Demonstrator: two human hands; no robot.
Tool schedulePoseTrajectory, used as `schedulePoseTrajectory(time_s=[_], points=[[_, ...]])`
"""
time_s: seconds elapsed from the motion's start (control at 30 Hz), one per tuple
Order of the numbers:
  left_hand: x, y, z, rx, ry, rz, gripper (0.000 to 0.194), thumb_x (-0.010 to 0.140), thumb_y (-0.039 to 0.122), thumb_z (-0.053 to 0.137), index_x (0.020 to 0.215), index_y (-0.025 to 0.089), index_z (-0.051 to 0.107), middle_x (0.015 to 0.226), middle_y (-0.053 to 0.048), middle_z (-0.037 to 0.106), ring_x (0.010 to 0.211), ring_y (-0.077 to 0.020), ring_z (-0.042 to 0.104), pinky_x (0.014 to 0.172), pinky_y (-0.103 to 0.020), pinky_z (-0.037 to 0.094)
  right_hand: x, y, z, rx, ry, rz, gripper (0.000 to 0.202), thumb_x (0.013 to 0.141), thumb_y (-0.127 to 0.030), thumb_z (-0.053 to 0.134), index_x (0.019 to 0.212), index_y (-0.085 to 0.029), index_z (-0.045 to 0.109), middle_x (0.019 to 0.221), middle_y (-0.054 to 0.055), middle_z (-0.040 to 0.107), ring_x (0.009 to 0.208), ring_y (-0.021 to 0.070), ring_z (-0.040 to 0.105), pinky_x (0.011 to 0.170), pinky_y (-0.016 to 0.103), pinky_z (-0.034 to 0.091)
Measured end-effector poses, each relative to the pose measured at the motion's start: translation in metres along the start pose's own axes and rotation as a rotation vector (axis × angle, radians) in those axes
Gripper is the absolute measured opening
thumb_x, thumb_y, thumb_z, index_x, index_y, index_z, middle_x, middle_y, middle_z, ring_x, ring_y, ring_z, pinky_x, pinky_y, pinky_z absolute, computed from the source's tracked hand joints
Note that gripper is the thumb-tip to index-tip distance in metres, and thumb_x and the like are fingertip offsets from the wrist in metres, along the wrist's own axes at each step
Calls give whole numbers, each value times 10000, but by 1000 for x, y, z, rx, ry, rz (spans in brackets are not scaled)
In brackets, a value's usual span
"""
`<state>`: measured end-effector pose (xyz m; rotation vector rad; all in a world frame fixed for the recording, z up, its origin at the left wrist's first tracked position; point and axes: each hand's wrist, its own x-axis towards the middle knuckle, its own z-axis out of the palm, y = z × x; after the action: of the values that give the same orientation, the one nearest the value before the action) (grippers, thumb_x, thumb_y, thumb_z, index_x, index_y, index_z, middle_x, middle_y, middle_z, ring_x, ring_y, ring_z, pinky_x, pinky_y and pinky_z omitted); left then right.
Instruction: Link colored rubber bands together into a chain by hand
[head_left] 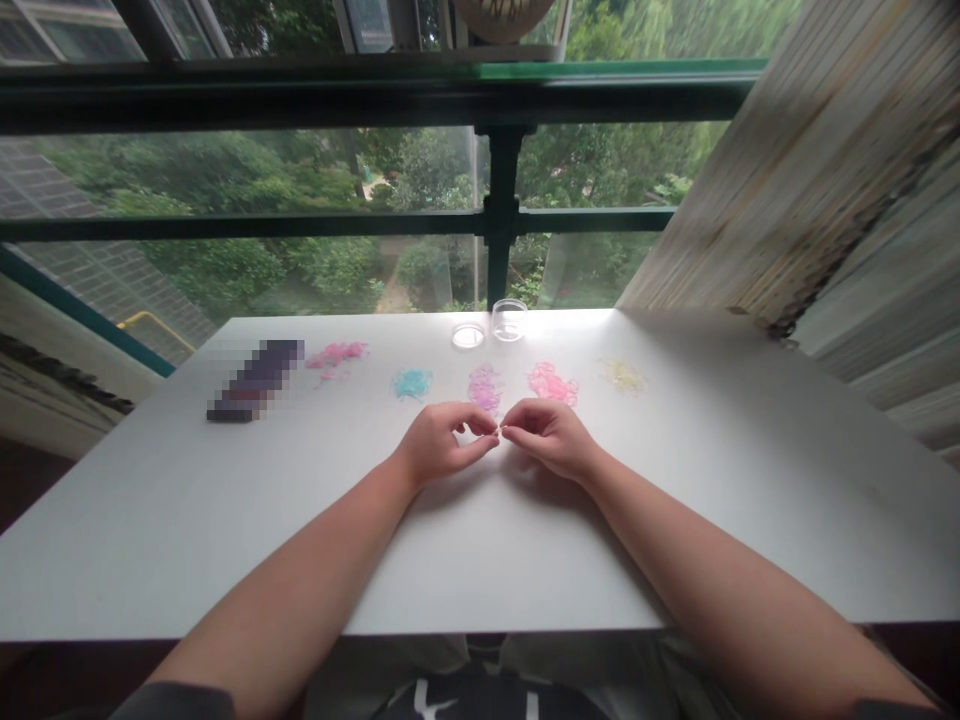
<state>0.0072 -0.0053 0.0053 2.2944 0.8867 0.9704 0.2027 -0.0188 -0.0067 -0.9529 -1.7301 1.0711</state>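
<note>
Left hand (442,442) and right hand (553,437) hold something tiny (499,430) in pinched grip, beyond dark clothing (480,702) with illegible white print (421,698).

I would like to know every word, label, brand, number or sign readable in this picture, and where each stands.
No text can be read.
Dark oblong pixelated object: any label is hidden.
Round dial-like object, cut off by the top edge: marks too blurred to read.
Dark cloth with white marks, bottom edge: no letters can be made out.
</note>
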Motion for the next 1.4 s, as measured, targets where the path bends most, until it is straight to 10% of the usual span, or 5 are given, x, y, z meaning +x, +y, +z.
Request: schedulePoseTrajectory(time_s=[1.4], points=[[0,-6,4,-44,4,-77,92,762,232,586,768,177,659,714,-20,677,656,-129,603,652,-260,466,-3,1,-4,-285,12,-35,99,798,-258,552,754,-181,596,642,15,582,541,118,464,499,246,383]])
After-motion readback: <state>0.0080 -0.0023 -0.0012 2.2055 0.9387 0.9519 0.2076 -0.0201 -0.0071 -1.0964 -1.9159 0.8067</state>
